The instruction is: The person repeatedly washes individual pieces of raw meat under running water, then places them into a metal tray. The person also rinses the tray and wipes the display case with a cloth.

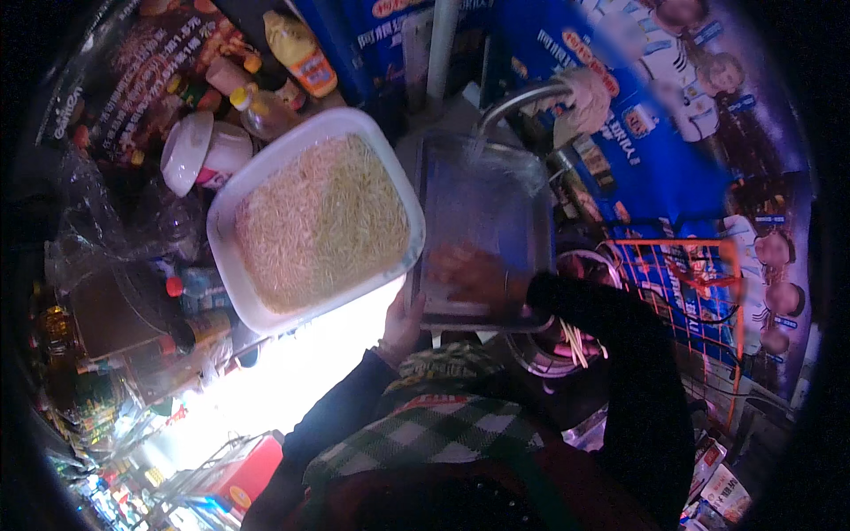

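A rectangular metal tray [488,212] lies in front of me below a curved metal tap [524,99]. Clear water seems to run from the tap's end into its far part. My left hand [404,320] grips the tray's near left edge. Inside, my right hand [473,275] reaches across the near part of the tray, low over its bottom. It is blurred by motion, and no object shows in it. Left of the tray stands a white plastic tub [220,255] holding pale, thin shreds [322,222] in liquid; their exact kind is unclear.
White bowls [189,154], a yellow-capped bottle [262,113] and a sauce bottle [300,56] stand beyond the tub. On the right are a round metal pot [531,355], wooden sticks [574,342] and an orange wire rack [677,242]. A bright light glares at lower left.
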The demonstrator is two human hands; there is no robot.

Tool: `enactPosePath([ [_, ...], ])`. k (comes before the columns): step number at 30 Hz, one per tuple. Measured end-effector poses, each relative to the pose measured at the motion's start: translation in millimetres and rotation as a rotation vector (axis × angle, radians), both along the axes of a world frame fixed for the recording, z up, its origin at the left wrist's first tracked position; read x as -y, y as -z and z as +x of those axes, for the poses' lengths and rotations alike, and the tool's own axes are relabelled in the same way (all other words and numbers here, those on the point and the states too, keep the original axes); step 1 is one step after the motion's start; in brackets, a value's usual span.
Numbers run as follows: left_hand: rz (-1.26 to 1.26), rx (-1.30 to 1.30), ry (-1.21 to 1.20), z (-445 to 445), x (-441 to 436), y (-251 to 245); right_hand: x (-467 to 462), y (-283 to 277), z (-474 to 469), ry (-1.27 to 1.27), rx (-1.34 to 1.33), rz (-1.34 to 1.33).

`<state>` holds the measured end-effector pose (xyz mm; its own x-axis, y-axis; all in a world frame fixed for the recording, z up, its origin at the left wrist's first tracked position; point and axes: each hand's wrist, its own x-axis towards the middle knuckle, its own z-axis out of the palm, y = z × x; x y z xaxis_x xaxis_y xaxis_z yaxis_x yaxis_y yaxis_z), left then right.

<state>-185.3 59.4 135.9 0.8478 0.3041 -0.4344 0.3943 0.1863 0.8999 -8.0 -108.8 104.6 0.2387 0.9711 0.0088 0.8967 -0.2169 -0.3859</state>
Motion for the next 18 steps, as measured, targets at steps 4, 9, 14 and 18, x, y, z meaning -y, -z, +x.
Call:
enactPosePath([
  [4, -0.042, -0.038, 0.011, -1.2, -1.4, 0.5, -21.4, 21.0, 57.1, 0.596, 0.018, -0.047],
  [9, 0.085, 0.009, -0.008, 1.8, -0.4, 4.5, -65.2, 6.9, -16.0, 0.420, -0.178, 0.079],
  [14, -0.223, 0.009, -0.072, 5.2, 1.3, 0.4, 38.0, -24.7, -76.8, 0.027, -0.290, -0.138],
  [18, -0.375, 0.009, -0.114, 4.4, 3.2, -7.8, 85.9, -2.7, -50.5, 0.011, 0.096, -0.439],
])
